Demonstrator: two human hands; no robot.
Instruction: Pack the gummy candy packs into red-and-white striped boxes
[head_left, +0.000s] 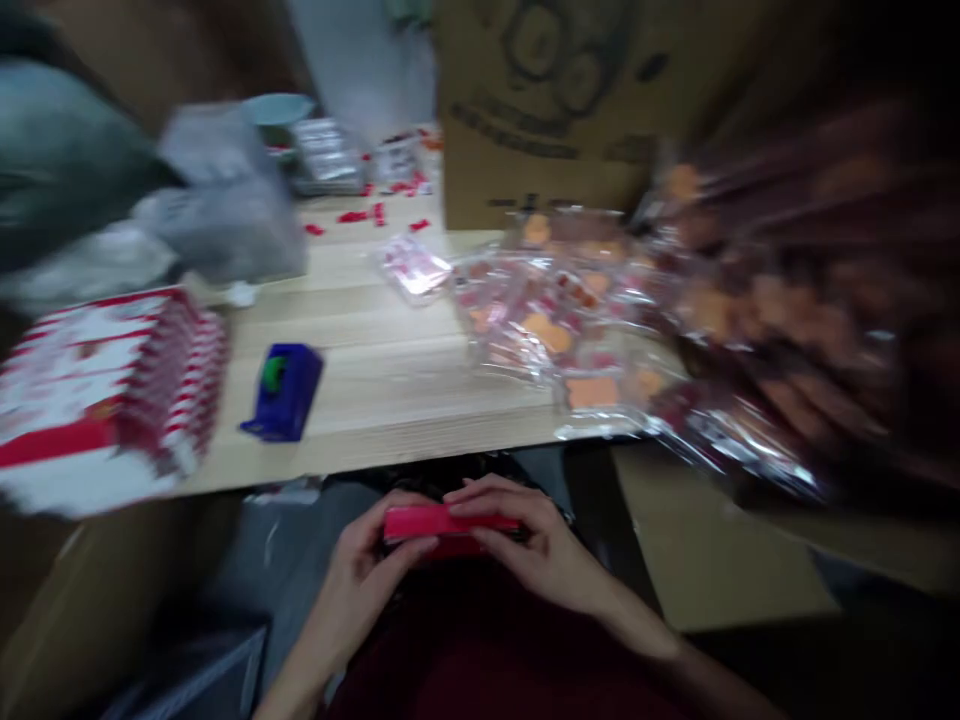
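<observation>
Close to my body, below the table's front edge, both hands hold a flat red box-like item; blur keeps me from telling exactly what it is. Its left end is gripped by my left hand, fingers behind and thumb in front. At the right end, my right hand has its fingers across the top and its thumb along the near side. On the wooden table beyond them lie many clear plastic packets with orange and red contents. A small clear pink-patterned pack rests left of these packets.
A blue tape dispenser stands at the table's front left, beside red-and-white striped boxes. Small red pieces are scattered farther back. A large cardboard box rises behind the packets. Plastic bags sit at the back left.
</observation>
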